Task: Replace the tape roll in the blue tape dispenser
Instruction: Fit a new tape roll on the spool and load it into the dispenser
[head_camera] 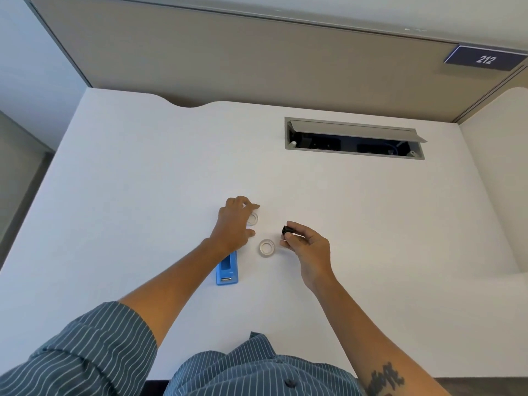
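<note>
Head view: a person in a striped shirt works at a white desk, mid-way through swapping the roll in a blue tape dispenser, which lies flat with its roll bay empty. The left hand reaches just beyond the dispenser, fingers curled down over a clear tape roll; they touch or nearly touch its rim, though whether they have closed on it cannot be told. The right hand, to the right of the dispenser, pinches a small black core between thumb and fingertips (apparently the hub on which the roll turns). A second clear tape roll lies flat between the two hands, just right of the dispenser's far end and touched by neither. Which of the rolls is spent and which fresh is too small to judge.

By the look of it, the step in hand is picking up a roll to mate with the core. The next move calls for lifting that roll clear, lining the black core up with its centre hole, pressing it through, then seating the pair in the open bay. Farther beyond the dispenser, an open cable hatch sits in the desk.
</note>
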The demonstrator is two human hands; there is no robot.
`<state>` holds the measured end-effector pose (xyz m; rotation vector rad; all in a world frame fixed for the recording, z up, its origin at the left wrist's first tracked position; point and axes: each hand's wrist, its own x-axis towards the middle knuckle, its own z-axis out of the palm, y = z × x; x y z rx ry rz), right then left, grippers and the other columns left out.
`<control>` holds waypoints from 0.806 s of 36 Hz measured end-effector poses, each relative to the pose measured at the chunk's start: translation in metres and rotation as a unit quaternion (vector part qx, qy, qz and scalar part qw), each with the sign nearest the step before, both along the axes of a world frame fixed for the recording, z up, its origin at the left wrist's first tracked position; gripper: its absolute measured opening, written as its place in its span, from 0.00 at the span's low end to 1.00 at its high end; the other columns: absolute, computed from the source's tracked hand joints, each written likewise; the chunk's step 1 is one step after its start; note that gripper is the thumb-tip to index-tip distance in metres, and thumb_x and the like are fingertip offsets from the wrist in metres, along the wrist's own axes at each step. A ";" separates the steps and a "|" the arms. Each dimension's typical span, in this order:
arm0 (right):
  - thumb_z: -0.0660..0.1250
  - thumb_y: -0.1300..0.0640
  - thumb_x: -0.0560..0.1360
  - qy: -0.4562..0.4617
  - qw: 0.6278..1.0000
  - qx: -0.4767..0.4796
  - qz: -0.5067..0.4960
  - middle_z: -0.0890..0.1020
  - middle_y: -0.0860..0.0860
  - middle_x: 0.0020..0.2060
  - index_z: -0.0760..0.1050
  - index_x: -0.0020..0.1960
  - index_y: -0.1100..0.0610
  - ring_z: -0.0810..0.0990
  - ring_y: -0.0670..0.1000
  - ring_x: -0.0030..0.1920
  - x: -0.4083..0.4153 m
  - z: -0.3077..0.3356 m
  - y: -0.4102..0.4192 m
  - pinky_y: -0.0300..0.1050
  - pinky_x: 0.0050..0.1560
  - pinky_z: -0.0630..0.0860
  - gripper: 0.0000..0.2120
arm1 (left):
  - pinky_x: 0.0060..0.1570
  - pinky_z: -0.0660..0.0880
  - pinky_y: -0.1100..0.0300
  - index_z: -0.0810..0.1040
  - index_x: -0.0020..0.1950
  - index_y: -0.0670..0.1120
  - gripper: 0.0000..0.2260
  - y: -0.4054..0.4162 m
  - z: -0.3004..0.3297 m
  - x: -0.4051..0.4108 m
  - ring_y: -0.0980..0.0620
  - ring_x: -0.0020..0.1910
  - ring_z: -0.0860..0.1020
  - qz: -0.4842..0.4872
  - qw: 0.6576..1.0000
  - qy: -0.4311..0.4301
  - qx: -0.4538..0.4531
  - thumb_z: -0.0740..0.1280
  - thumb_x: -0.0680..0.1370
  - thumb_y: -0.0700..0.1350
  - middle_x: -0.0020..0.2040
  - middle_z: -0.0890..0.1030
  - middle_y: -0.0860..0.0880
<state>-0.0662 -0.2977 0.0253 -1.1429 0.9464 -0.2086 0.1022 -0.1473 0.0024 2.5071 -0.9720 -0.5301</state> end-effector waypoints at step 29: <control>0.76 0.68 0.77 -0.017 1.000 -0.012 0.001 0.91 0.55 0.49 0.88 0.58 0.55 0.91 0.55 0.46 -0.015 0.000 0.006 0.56 0.62 0.86 0.14 | 0.63 0.77 0.51 0.77 0.73 0.48 0.26 -0.003 0.005 -0.048 0.47 0.63 0.76 -0.116 0.987 0.112 0.003 0.78 0.76 0.40 0.65 0.74 0.49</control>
